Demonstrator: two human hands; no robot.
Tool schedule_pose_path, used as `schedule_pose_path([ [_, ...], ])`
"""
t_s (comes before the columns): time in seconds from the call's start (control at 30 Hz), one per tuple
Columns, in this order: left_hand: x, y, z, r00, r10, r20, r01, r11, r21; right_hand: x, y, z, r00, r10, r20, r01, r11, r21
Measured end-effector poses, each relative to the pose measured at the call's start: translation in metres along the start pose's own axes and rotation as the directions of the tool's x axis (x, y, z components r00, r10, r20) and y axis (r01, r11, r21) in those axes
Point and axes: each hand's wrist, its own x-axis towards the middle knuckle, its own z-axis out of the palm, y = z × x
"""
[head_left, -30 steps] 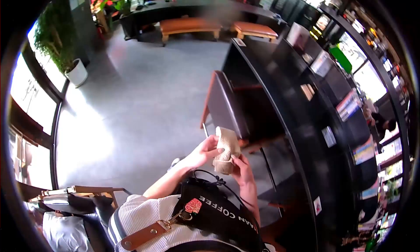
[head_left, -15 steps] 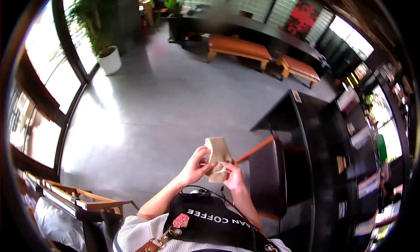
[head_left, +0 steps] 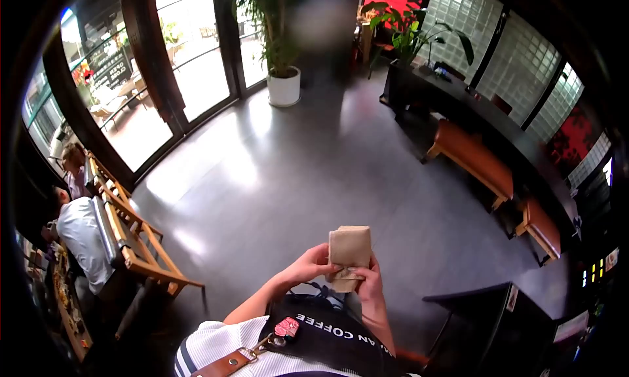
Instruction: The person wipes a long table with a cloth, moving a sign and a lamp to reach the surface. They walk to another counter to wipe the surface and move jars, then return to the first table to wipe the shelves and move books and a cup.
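Observation:
Both hands hold a folded beige cloth (head_left: 350,246) in front of my chest, above the grey floor. My left hand (head_left: 312,264) grips its left edge, the thumb pressed across the lower part. On the other side my right hand (head_left: 371,282) pinches the lower right, thumb on the near face and fingers behind it. A smaller folded part of the cloth hangs below the thumbs. Just under the hands is my black apron (head_left: 327,324) with white lettering, a pink badge (head_left: 286,327) and a brown leather strap (head_left: 223,362).
Wooden chairs (head_left: 141,262) and seated people, one in a white shirt (head_left: 85,239), are at left. A black table (head_left: 481,311) stands close at right. Orange benches (head_left: 472,161) line a long dark counter. A white plant pot (head_left: 284,89) stands by the glass doors (head_left: 196,62).
My view has swung left, bringing the doors and seated people further in. The cloth is still in both hands, now squarer and more upright, with its flat face toward me.

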Motion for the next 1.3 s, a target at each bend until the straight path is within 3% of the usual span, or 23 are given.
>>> schedule_pose_path([
  [0.07,0.060,0.014,0.013,0.999,0.014,0.036,-0.014,1.000,0.005,0.046,-0.040,-0.023,0.999,-0.033,0.015,0.034,0.997,-0.064],
  [0.1,0.089,0.024,0.017,0.998,-0.049,0.049,0.045,0.996,0.083,0.066,-0.061,-0.033,0.998,-0.062,0.007,0.063,0.992,-0.109],
  [0.17,0.147,0.034,0.027,0.996,0.072,0.052,-0.085,0.947,0.310,0.101,-0.107,-0.044,0.990,-0.096,0.101,0.113,0.978,-0.176],
  [0.2,0.171,0.042,0.028,0.996,0.027,0.079,-0.053,0.938,0.343,0.117,-0.123,-0.053,0.990,-0.107,0.096,0.123,0.976,-0.180],
  [0.23,0.191,0.053,0.030,0.991,-0.038,0.126,0.001,0.958,0.287,0.127,-0.143,-0.058,0.990,-0.096,0.104,0.110,0.984,-0.137],
  [0.3,0.231,0.067,0.034,0.982,-0.004,0.189,-0.045,0.965,0.256,0.152,-0.165,-0.078,0.988,-0.119,0.094,0.125,0.990,-0.066],
  [0.4,0.286,0.064,0.036,0.966,-0.115,0.233,0.082,0.986,0.148,0.183,-0.198,-0.102,0.997,-0.048,0.056,0.054,0.993,-0.104],
  [0.5,0.333,0.058,0.043,0.937,-0.228,0.265,0.214,0.973,0.083,0.213,-0.211,-0.134,0.998,-0.062,0.015,0.063,0.945,-0.321],
  [0.6,0.417,0.023,0.041,0.951,-0.044,0.306,-0.024,0.976,0.217,0.261,-0.229,-0.191,1.000,-0.014,-0.012,0.007,0.903,-0.430],
  [0.63,0.451,0.017,0.035,0.915,-0.104,0.390,-0.013,0.958,0.285,0.278,-0.239,-0.206,0.999,-0.009,-0.045,-0.011,0.909,-0.417],
  [0.7,0.505,0.031,0.036,0.896,-0.058,0.441,-0.050,0.972,0.229,0.313,-0.265,-0.228,0.994,-0.004,-0.107,-0.039,0.917,-0.398],
  [0.83,0.636,0.059,0.032,0.860,0.070,0.506,-0.173,0.972,0.159,0.403,-0.326,-0.245,0.972,-0.215,-0.089,0.162,0.899,-0.408],
  [0.9,0.689,0.100,0.028,0.865,0.013,0.502,-0.208,0.920,0.333,0.451,-0.359,-0.247,0.947,-0.274,-0.164,0.161,0.853,-0.497],
  [0.93,0.708,0.121,0.024,0.864,0.040,0.502,-0.235,0.914,0.331,0.469,-0.377,-0.249,0.937,-0.335,-0.095,0.209,0.759,-0.617],
  [1.0,0.750,0.137,0.010,0.836,0.198,0.512,-0.287,0.953,0.100,0.510,-0.409,-0.251,0.912,-0.403,0.084,0.309,0.537,-0.785],
  [1.03,0.766,0.147,-0.003,0.819,0.269,0.508,-0.286,0.957,-0.046,0.529,-0.420,-0.240,0.890,-0.409,0.201,0.416,0.549,-0.725],
  [1.1,0.771,0.175,-0.024,0.851,0.350,0.392,-0.310,0.937,-0.164,0.566,-0.440,-0.198,0.806,-0.435,0.402,0.592,0.591,-0.547],
  [1.13,0.771,0.184,-0.038,0.874,0.342,0.344,-0.309,0.939,-0.149,0.584,-0.447,-0.174,0.833,-0.388,0.395,0.553,0.539,-0.636],
  [1.23,0.772,0.189,-0.076,0.933,0.335,0.134,-0.333,0.942,-0.039,0.672,-0.449,-0.181,0.847,-0.044,0.530,0.414,0.681,-0.604],
  [1.3,0.766,0.188,-0.091,0.932,0.357,-0.067,-0.356,0.934,0.025,0.722,-0.425,-0.175,0.840,-0.052,0.540,0.353,0.808,-0.472],
])
